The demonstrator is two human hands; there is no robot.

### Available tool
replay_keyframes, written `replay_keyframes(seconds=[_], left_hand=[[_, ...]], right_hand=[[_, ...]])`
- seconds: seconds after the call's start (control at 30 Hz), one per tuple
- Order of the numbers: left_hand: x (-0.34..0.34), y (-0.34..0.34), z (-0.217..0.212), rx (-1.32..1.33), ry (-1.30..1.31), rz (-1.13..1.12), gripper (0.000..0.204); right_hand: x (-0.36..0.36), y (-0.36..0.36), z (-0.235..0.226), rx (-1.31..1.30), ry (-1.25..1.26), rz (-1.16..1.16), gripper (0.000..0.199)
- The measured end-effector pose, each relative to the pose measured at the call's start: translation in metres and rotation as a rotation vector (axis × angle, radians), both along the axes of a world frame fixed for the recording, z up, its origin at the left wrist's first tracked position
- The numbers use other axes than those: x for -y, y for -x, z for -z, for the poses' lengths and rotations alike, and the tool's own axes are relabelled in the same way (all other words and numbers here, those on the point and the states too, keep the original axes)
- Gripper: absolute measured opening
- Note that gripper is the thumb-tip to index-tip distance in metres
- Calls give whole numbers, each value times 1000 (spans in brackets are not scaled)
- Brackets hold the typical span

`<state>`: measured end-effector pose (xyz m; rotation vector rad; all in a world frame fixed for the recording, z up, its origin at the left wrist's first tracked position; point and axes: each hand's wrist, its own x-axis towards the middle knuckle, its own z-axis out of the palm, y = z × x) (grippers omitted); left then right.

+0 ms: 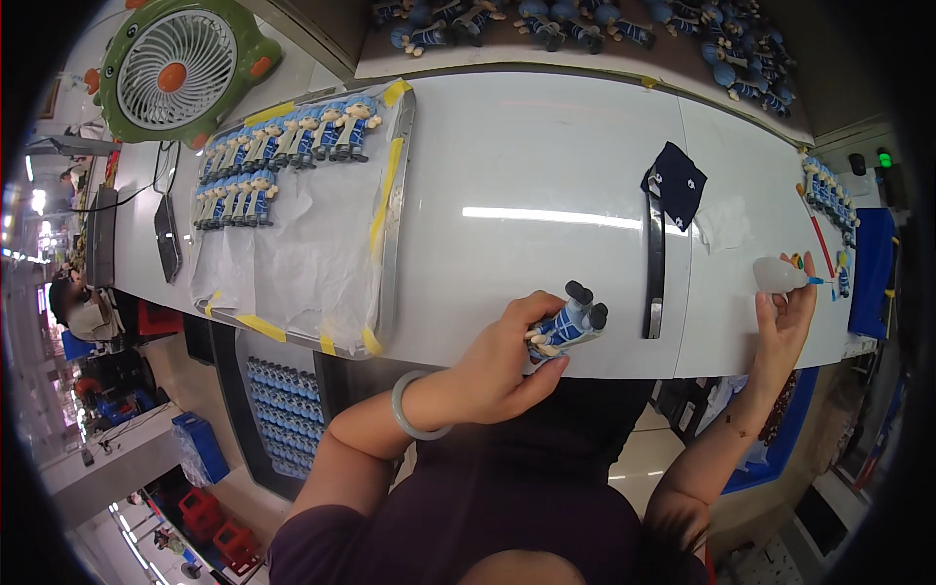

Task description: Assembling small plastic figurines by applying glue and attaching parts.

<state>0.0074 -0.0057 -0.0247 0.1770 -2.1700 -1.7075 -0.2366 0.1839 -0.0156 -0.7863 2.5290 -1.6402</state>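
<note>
Near the front edge of the white table, my left hand (492, 366) is closed around a small blue figurine (567, 324). The figurine's dark shoes point away from me, and my fingers partly hide its head end. Over at the right, my right hand (780, 336) grips a translucent squeeze bottle (775, 275) with a thin blue tip directed to the right. Just beyond that tip lies a single figurine (843, 275), with a red stick-like tool (817, 232) close by. A row of similar figurines (829, 195) lies farther back along the right side.
A paper-lined tray (393, 214) with yellow tape holds rows of figurines (322, 132) at the left. Behind it stands a green fan (175, 73). A dark cloth (675, 185) touches a metal strip (654, 268) mid-table. More figurines (561, 24) crowd the back shelf.
</note>
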Motion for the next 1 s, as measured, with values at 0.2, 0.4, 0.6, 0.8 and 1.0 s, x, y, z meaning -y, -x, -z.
replay_keyframes(seconds=[0.2, 0.4, 0.6, 0.8, 1.0], left_hand=[[-6, -2, 7, -9, -40, 34, 48], [-1, 7, -6, -47, 183, -14, 47], [-1, 7, -8, -39, 200, -37, 45], [-3, 8, -7, -40, 170, -65, 47], [-2, 7, -5, -36, 200, -55, 48]], right_hand=[[8, -1, 2, 81, -55, 17, 34], [15, -63, -24, 169, 287, -311, 27], [36, -93, -24, -167, -69, -448, 34], [36, -97, -27, -529, -181, -339, 35], [32, -100, -31, -636, -266, -328, 35]])
